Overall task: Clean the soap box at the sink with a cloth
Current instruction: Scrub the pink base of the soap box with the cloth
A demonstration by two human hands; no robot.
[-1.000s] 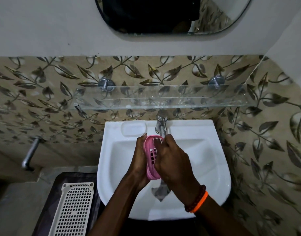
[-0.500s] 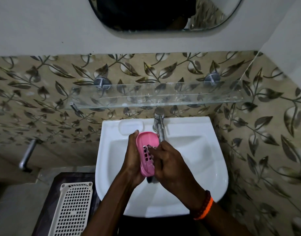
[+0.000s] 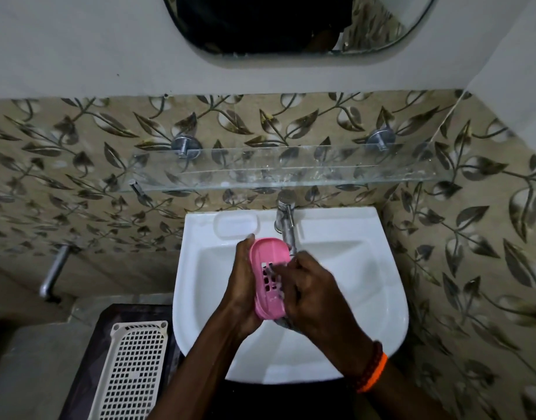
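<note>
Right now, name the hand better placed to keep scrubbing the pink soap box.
Right. The right hand already presses the grey cloth against the slotted face of the pink soap box, over the white sink. The left hand cradles the box from behind, so it looks committed to steadying it.

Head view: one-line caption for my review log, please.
Left hand holds pink soap box over white sink; right hand rubs it with a cloth.

One head-worn camera, looking steeply down from close above the white ceramic sink (image 3: 366, 298), facing the leaf-patterned tiled wall (image 3: 79, 165).
</note>
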